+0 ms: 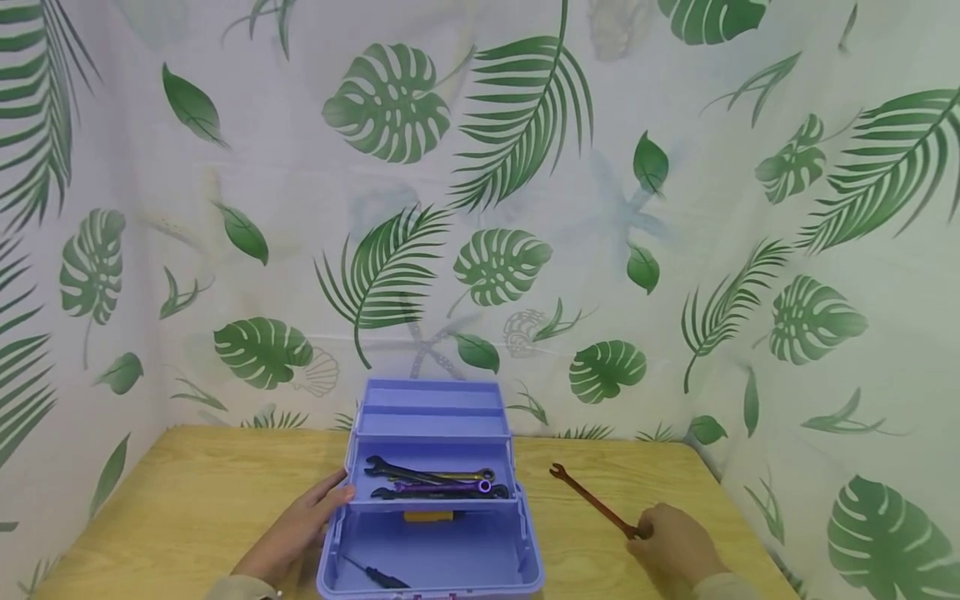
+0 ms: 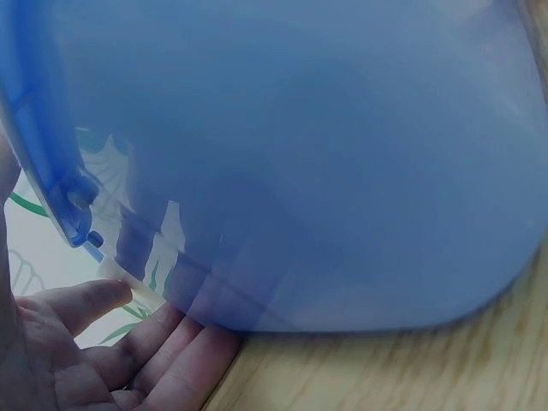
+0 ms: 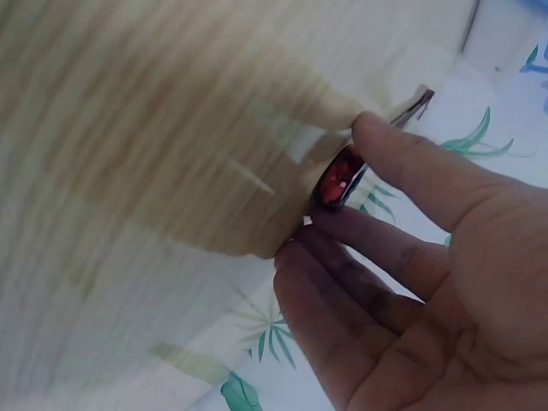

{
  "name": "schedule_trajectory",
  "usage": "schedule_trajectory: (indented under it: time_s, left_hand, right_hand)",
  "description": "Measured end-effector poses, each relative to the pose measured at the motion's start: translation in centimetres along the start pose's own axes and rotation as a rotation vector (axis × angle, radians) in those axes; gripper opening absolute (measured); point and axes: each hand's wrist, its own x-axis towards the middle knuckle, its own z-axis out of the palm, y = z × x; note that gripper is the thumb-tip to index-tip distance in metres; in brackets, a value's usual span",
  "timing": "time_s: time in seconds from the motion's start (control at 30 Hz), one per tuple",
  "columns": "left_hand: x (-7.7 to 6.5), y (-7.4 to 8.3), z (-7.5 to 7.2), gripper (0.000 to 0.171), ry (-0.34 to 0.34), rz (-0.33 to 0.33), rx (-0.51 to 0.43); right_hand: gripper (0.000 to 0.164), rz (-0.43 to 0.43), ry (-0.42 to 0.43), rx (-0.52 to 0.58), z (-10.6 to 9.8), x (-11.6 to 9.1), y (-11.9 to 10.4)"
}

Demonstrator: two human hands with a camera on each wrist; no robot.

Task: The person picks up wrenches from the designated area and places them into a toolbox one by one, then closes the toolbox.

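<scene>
A blue-purple toolbox (image 1: 536,557) stands with its lid up and its tiered tray (image 1: 435,451) raised. My left hand (image 1: 303,523) lies along the box's left side, fingers extended; in the left wrist view its fingertips touch the wall (image 2: 300,188). To the right of the box, my right hand (image 1: 675,542) pinches one end of a red combination wrench (image 1: 596,502) between thumb and fingers. The wrench's open end points away, toward the back wall. In the right wrist view the red ring end (image 3: 340,178) shows between thumb and index finger, close to the tabletop.
Several wrenches lie in the tray, among them a black one (image 1: 405,472) and a purple one (image 1: 442,486). A dark screwdriver (image 1: 382,577) and a yellow item (image 1: 427,517) are in the lower compartment. The wooden table (image 1: 202,500) meets a leaf-print cloth (image 1: 525,333) behind.
</scene>
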Motion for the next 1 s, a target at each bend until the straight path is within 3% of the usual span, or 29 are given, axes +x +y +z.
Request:
schedule_trajectory:
  time_s: [0.67, 0.9, 1.0]
  left_hand:
    - [0.3, 0.0, 0.0, 0.084, -0.008, -0.002, 0.020]
    - [0.4, -0.1, -0.1, 0.084, 0.002, -0.007, 0.026]
    - [0.3, -0.3, -0.1, 0.084, 0.002, -0.009, 0.023]
  right_hand:
    - [0.018, -0.023, 0.007, -0.037, 0.4, 0.5, 0.2]
    - [0.013, -0.002, 0.025, 0.002, 0.2, 0.3, -0.6]
    - [0.019, 0.009, 0.027, 0.038, -0.2, 0.3, -0.9]
